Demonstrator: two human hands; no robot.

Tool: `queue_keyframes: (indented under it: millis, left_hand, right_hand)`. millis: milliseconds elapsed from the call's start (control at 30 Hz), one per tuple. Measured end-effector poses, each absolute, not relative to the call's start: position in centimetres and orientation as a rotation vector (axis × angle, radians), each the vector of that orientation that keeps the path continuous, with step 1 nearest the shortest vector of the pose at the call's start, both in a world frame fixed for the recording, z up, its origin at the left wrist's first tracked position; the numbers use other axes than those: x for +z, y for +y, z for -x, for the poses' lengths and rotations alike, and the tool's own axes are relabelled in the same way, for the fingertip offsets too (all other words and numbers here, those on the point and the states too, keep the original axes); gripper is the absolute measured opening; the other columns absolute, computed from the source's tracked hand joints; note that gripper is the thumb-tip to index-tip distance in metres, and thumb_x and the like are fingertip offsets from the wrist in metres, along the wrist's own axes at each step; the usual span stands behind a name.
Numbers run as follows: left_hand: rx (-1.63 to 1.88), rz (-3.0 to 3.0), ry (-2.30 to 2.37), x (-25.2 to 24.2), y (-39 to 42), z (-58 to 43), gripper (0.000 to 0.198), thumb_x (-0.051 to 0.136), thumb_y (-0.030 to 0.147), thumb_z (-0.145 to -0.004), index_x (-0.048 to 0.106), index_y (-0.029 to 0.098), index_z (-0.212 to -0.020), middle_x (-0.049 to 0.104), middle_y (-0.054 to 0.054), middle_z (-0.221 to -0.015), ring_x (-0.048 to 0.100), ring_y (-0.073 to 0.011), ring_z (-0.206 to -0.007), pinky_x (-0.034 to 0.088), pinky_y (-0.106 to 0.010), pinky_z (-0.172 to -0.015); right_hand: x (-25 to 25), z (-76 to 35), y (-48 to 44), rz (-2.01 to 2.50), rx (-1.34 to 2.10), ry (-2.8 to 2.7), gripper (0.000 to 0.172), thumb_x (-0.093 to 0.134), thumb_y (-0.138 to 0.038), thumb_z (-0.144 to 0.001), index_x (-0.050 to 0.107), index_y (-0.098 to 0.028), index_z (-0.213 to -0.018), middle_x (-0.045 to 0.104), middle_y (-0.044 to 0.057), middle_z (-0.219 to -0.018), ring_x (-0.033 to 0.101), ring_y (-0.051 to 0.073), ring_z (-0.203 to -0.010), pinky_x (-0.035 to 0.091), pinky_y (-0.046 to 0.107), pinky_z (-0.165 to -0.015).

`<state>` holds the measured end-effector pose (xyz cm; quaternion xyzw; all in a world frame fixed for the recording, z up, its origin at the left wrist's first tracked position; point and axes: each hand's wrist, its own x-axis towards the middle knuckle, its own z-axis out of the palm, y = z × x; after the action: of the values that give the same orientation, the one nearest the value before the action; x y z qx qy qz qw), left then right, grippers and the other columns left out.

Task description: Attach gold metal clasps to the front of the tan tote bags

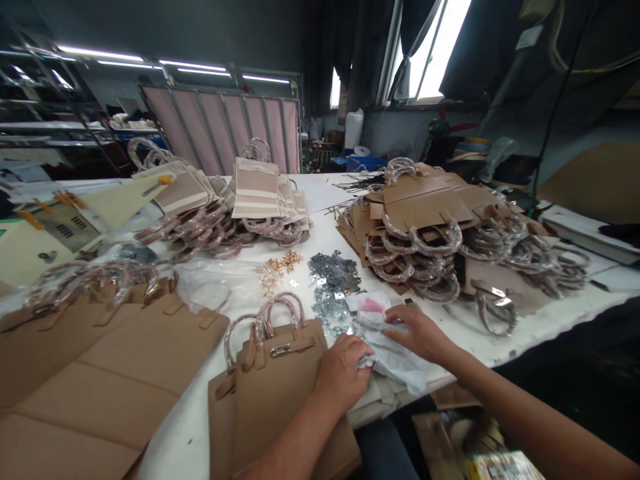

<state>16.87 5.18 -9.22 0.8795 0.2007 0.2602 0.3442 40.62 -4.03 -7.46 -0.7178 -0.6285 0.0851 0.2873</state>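
Note:
My left hand (345, 370) is closed on the edge of a crumpled white plastic wrapper (395, 357), beside a brown leather bag piece (280, 393) with wrapped handles. Fingers apart but bent, my right hand (417, 331) rests at the wrapper's right side; whether it grips the plastic is hard to tell. A pink label (373, 305) shows on the wrapper. Just behind my hands lies a spread of small grey metal plates (333, 283). Small gold-coloured fittings (285, 262) are scattered to their left.
Brown bag pieces with wrapped handles are piled at the right (430, 193); light ones (257, 187) stand back left. Large brown panels (100, 373) cover the left front. A cream machine (75, 227) stands at the left. The white table's (185, 427) front edge runs near my arms.

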Motion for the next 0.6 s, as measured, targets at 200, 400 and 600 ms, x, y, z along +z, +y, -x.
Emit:
queue_keyframes:
  millis: [200, 400, 600]
  left_hand:
    - [0.673, -2.250, 0.534, -8.9, 5.1, -16.8, 0.024, 0.067, 0.005, -0.075, 0.074, 0.021, -0.092, 0.073, -0.004, -0.096, 0.062, -0.0232, -0.098, 0.048, -0.035, -0.085]
    - [0.690, -2.228, 0.541, -9.1, 5.1, -16.9, 0.022, 0.070, 0.007, -0.075, 0.076, 0.020, -0.092, 0.074, -0.004, -0.095, 0.063, -0.0231, -0.098, 0.048, -0.035, -0.086]
    - [0.690, -2.224, 0.540, -9.2, 5.2, -16.9, 0.022, 0.069, 0.008, -0.077, 0.076, 0.022, -0.092, 0.074, -0.004, -0.096, 0.063, -0.0229, -0.098, 0.049, -0.035, -0.086]
  right_hand:
    - [-7.0, -41.1, -2.4, 1.958, 0.466, -1.469, 0.031, 0.068, -0.044, -0.086, 0.075, -0.022, -0.107, 0.074, 0.005, -0.096, 0.067, 0.021, -0.085, 0.052, 0.033, -0.080]
    - [-7.3, -41.4, -1.0, 2.028, 0.720, -1.342, 0.027, 0.074, -0.039, -0.078, 0.081, -0.022, -0.098, 0.079, 0.004, -0.092, 0.071, 0.021, -0.084, 0.053, 0.030, -0.074]
    - [-7.4, -41.5, -0.6, 2.091, 0.649, -1.376, 0.030, 0.067, -0.048, -0.084, 0.078, -0.020, -0.077, 0.072, 0.001, -0.071, 0.064, 0.018, -0.067, 0.042, 0.026, -0.057]
